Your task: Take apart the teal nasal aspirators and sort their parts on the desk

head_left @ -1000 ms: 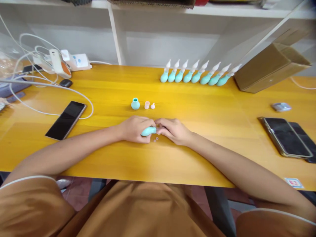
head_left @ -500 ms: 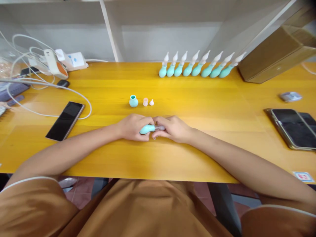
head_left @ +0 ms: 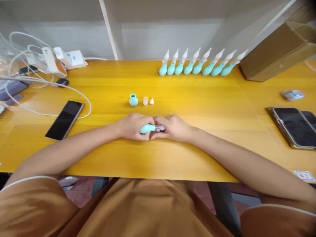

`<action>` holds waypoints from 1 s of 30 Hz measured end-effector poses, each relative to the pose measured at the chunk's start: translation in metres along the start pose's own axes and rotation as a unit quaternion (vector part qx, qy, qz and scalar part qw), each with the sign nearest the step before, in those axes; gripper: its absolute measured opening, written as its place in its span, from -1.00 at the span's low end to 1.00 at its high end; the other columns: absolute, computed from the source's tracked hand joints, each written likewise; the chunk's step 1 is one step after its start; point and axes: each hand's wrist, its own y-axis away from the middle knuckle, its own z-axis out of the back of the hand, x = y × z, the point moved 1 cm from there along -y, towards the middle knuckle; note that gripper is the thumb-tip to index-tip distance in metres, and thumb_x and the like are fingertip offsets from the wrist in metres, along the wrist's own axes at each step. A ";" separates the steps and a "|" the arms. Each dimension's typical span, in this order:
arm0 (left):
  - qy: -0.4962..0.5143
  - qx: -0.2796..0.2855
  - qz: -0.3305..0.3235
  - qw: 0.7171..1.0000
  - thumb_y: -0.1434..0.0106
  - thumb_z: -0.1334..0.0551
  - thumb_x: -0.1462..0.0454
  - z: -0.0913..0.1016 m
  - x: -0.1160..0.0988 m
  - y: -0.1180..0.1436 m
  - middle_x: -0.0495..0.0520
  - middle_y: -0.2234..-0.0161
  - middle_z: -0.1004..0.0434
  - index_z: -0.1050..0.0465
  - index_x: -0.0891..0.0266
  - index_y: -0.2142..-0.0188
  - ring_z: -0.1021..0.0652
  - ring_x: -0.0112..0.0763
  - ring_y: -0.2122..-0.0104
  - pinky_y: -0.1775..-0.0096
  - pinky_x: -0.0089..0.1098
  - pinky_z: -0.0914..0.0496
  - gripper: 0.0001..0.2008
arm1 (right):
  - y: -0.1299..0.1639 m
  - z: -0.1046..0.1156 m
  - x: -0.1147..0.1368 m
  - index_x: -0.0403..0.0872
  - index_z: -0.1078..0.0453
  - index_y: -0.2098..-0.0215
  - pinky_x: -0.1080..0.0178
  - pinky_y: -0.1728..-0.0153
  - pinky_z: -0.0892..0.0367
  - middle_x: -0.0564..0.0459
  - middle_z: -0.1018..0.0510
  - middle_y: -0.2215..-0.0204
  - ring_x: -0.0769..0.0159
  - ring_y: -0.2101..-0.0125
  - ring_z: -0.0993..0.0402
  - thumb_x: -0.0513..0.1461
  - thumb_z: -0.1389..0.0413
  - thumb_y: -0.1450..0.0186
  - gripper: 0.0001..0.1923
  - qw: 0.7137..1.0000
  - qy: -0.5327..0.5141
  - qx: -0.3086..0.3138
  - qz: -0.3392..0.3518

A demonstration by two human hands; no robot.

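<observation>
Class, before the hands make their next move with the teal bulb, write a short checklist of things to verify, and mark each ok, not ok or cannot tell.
1. Left hand grips the teal bulb: ok.
2. Right hand pinches the clear tip piece at the bulb's mouth: ok.
3. Tip piece fully seated in the bulb: cannot tell, fingers cover the joint.
4. Spare bulb, pink cap and white tip lie apart behind the hands: ok.
5. Row of finished bulbs upright at the back of the table: ok.
6. Phone and cable away from the hands: ok.
</observation>
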 end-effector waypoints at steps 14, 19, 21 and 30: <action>0.041 -0.009 -0.010 0.999 -0.41 -0.34 0.10 0.002 0.003 -0.004 0.04 0.20 -0.74 -0.54 0.14 -0.02 -0.69 -0.28 0.26 0.20 -0.37 -0.44 -0.73 | -0.005 -0.003 0.013 -0.04 -0.54 -0.05 0.21 0.43 -0.21 0.18 -0.30 0.53 0.30 0.51 -0.29 0.27 0.07 -0.64 -0.36 0.928 -0.318 -0.173 -0.089; 0.096 -0.049 -0.054 0.993 -0.48 -0.31 0.17 0.007 0.002 -0.007 0.10 0.12 -0.73 -0.50 0.15 -0.05 -0.69 -0.26 0.16 0.06 -0.31 -0.51 -0.79 | -0.013 -0.008 0.016 0.01 -0.47 0.00 0.25 0.57 0.00 0.28 -0.15 0.59 0.37 0.62 -0.01 0.28 -0.10 -0.56 -0.46 0.831 -0.518 -0.151 -0.134; 0.120 -0.106 -0.060 0.985 -0.46 -0.33 0.23 0.007 -0.003 -0.008 0.10 0.11 -0.70 -0.46 0.13 0.00 -0.67 -0.26 0.14 0.04 -0.28 -0.53 -0.83 | -0.015 -0.011 0.020 0.01 -0.46 0.06 0.26 0.58 0.01 0.27 -0.16 0.57 0.39 0.61 0.03 0.28 -0.16 -0.53 -0.47 0.816 -0.542 -0.152 -0.134; 0.176 -0.193 -0.013 0.965 -0.41 -0.49 0.23 -0.003 -0.021 -0.004 0.06 0.10 -0.72 -0.53 0.13 0.01 -0.69 -0.34 0.17 0.10 -0.34 -0.54 -0.76 | -0.018 -0.024 0.038 0.07 -0.34 -0.01 0.25 0.53 -0.29 0.18 -0.39 0.42 0.34 0.52 -0.27 0.33 -0.15 -0.51 -0.45 0.852 -0.484 -0.149 -0.133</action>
